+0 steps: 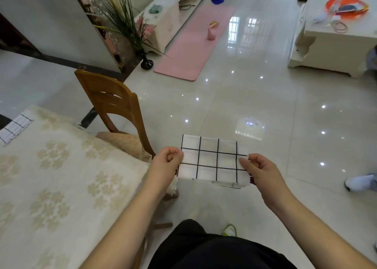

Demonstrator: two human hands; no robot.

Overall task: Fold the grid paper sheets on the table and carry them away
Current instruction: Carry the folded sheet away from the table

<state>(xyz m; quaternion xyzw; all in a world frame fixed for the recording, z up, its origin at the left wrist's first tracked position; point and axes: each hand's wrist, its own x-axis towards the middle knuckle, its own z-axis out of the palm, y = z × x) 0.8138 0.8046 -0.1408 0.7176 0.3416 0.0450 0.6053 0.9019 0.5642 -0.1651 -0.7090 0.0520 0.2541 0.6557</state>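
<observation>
While I hold it off the table's right edge, out over the floor:
Folded sheet: a compact rectangle, folding looks finished, carrying under way by my guess.
Second sheet: lies flat at the table's far left corner, seemingly not yet folded.
Left hand: fingers curled, pinching the folded sheet's left edge.
Right hand: thumb and fingers pinching its right edge.
Chair: tucked against the table's far side.

Bright, even daylight; you get window glare and pinpoint lamp reflections across the glossy floor. Wide-angle bending at the edges, far objects soft, shadows faint
</observation>
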